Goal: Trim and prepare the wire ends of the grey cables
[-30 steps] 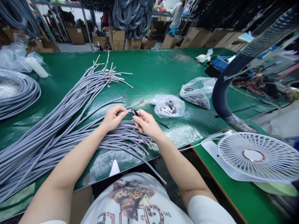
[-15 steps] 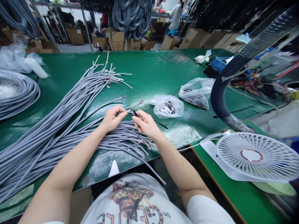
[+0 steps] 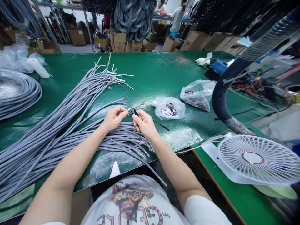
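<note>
My left hand (image 3: pixel 115 118) pinches the end of a grey cable (image 3: pixel 130 108) above the pile on the table. Close beside it, my right hand (image 3: pixel 144 123) grips a small black tool with two pointed tips (image 3: pixel 134 112), spread apart near that cable end. The tool's lower part is hidden in my fingers, so its exact kind is unclear. A cable end with reddish wires (image 3: pixel 142 103) shows just beyond my hands. Under my wrists lies a bundle of grey cables (image 3: pixel 117 137) with stripped ends. A thin black rod (image 3: pixel 161 125) lies right of my right hand.
Two clear bags of small dark parts (image 3: pixel 170 107) (image 3: pixel 197 95) lie to the right. A black flexible hose (image 3: pixel 221 93) curves down near a white fan (image 3: pixel 257 159). Another grey cable bundle (image 3: pixel 82 84) stretches across the left, beside a coiled cable (image 3: pixel 28 93). People (image 3: pixel 177 18) sit far behind.
The black tool's two tips now show spread apart, where they looked closer together before. Both hands stay almost in place; the view has shifted slightly.
</note>
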Motion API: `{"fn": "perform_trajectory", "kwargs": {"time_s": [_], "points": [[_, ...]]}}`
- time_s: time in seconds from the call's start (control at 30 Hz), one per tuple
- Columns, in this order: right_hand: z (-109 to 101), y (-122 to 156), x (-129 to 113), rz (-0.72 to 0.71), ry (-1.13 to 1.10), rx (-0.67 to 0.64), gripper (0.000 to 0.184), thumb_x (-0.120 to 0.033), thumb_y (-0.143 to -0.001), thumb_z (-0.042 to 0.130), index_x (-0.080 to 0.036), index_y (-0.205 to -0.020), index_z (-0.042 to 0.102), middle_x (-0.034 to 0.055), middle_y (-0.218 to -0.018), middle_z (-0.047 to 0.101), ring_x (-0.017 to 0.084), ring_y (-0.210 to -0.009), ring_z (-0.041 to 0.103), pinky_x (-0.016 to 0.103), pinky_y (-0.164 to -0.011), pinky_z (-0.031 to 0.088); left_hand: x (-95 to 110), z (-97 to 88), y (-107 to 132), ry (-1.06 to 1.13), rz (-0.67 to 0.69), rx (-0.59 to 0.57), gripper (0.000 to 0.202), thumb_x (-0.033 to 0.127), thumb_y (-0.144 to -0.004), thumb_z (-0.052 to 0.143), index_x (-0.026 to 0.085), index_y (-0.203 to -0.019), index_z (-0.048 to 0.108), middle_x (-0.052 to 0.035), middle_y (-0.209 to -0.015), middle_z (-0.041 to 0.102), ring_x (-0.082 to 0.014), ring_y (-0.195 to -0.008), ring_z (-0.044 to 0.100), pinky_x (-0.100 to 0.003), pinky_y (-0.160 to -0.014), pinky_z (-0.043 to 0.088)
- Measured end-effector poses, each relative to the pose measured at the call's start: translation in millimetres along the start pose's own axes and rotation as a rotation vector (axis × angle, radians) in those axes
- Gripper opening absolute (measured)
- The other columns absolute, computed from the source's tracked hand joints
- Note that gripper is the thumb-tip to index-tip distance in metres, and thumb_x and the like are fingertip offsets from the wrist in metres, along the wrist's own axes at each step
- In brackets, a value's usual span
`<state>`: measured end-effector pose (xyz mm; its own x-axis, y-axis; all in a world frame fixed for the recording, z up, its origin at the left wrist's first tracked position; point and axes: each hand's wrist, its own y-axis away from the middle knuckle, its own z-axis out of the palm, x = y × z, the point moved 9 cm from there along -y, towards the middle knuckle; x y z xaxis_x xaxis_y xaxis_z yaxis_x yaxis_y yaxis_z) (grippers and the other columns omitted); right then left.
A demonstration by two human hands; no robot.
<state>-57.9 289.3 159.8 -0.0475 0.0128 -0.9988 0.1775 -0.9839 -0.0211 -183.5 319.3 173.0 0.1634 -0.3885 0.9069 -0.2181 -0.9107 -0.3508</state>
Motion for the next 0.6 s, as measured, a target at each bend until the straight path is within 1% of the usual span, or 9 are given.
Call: {"fn": "perform_trajectory", "kwargs": {"time_s": [0.1, 0.2, 0.23, 0.27, 0.3, 0.4, 0.47, 0.53, 0.6], "points": [[-15, -7, -8, -0.005, -0.069, 0.088, 0.034, -0.049, -0.078, 0.062, -0.022, -0.077, 0.040, -0.0119, -0.050, 0.044, 0.002, -0.031, 0.034, 0.017, -0.033, 0.024, 4, 3.5, 1, -0.027, 0.000, -0.027, 0.032, 0.046, -0.079, 0.060, 0.016, -0.069, 0.058, 0.0017, -0.061, 0.053, -0.0104, -0.057, 0.044, -0.024, -0.059, 0.036], [-48, -11, -28, -0.086, -0.166, 0.265, 0.038, -0.048, -0.077, 0.063, -0.023, -0.077, 0.034, -0.0129, -0.052, 0.043, 0.002, -0.033, 0.033, 0.016, -0.035, 0.027, 5, 8.3, 4, -0.070, -0.011, -0.064, 0.029, 0.042, -0.080, 0.058, 0.016, -0.069, 0.059, 0.0010, -0.062, 0.055, -0.0114, -0.060, 0.047, -0.024, -0.061, 0.037], [-55, -11, -34, -0.106, -0.167, 0.280, 0.038, -0.048, -0.077, 0.064, -0.023, -0.078, 0.035, -0.0127, -0.053, 0.044, 0.002, -0.034, 0.034, 0.016, -0.036, 0.028, 5, 8.2, 4, -0.074, -0.016, -0.060, 0.028, 0.042, -0.080, 0.058, 0.016, -0.070, 0.059, 0.0009, -0.062, 0.055, -0.0115, -0.060, 0.047, -0.024, -0.060, 0.037], [-57, -11, -37, -0.108, -0.141, 0.256, 0.037, -0.047, -0.077, 0.064, -0.023, -0.079, 0.036, -0.0122, -0.053, 0.045, 0.002, -0.034, 0.035, 0.016, -0.036, 0.028, 4, 7.5, 4, -0.075, -0.018, -0.053, 0.028, 0.041, -0.080, 0.057, 0.016, -0.070, 0.059, 0.0009, -0.061, 0.055, -0.0114, -0.059, 0.047, -0.024, -0.060, 0.037], [-54, -10, -38, -0.088, -0.095, 0.199, 0.036, -0.047, -0.077, 0.064, -0.023, -0.080, 0.038, -0.0116, -0.052, 0.046, 0.002, -0.033, 0.035, 0.016, -0.035, 0.027, 4, 6.7, 4, -0.074, -0.017, -0.046, 0.028, 0.041, -0.081, 0.057, 0.016, -0.070, 0.059, 0.0009, -0.061, 0.055, -0.0114, -0.059, 0.047, -0.024, -0.060, 0.037], [-31, -3, -24, 0.023, 0.084, -0.033, 0.033, -0.048, -0.079, 0.062, -0.021, -0.079, 0.043, -0.0102, -0.052, 0.048, 0.003, -0.032, 0.036, 0.017, -0.034, 0.023, 2, 5.9, 4, -0.080, -0.001, -0.050, 0.028, 0.041, -0.082, 0.056, 0.015, -0.071, 0.059, 0.0005, -0.062, 0.056, -0.0117, -0.060, 0.047, -0.024, -0.061, 0.037], [-20, 3, -15, 0.056, 0.163, -0.115, 0.030, -0.047, -0.081, 0.058, -0.020, -0.080, 0.045, -0.0095, -0.053, 0.048, 0.004, -0.033, 0.037, 0.018, -0.035, 0.023, 2, 5.9, 3, -0.078, 0.008, -0.058, 0.029, 0.043, -0.082, 0.056, 0.016, -0.072, 0.059, 0.0003, -0.063, 0.056, -0.0119, -0.061, 0.048, -0.024, -0.061, 0.038], [-16, 6, -13, 0.031, 0.238, -0.119, 0.025, -0.043, -0.083, 0.057, -0.020, -0.081, 0.047, -0.0094, -0.053, 0.046, 0.005, -0.035, 0.037, 0.020, -0.037, 0.026, 3, 5.6, 3, -0.069, 0.007, -0.060, 0.030, 0.044, -0.082, 0.056, 0.016, -0.072, 0.059, 0.0001, -0.063, 0.056, -0.0119, -0.061, 0.048, -0.024, -0.061, 0.038], [-19, 6, -21, -0.065, 0.381, -0.051, 0.021, -0.038, -0.080, 0.060, -0.019, -0.082, 0.051, -0.0082, -0.055, 0.046, 0.006, -0.041, 0.039, 0.021, -0.043, 0.029, 3, 5.7, 3, -0.060, 0.003, -0.062, 0.031, 0.045, -0.081, 0.057, 0.016, -0.071, 0.059, 0.0002, -0.063, 0.056, -0.0119, -0.060, 0.048, -0.024, -0.061, 0.038]]}}
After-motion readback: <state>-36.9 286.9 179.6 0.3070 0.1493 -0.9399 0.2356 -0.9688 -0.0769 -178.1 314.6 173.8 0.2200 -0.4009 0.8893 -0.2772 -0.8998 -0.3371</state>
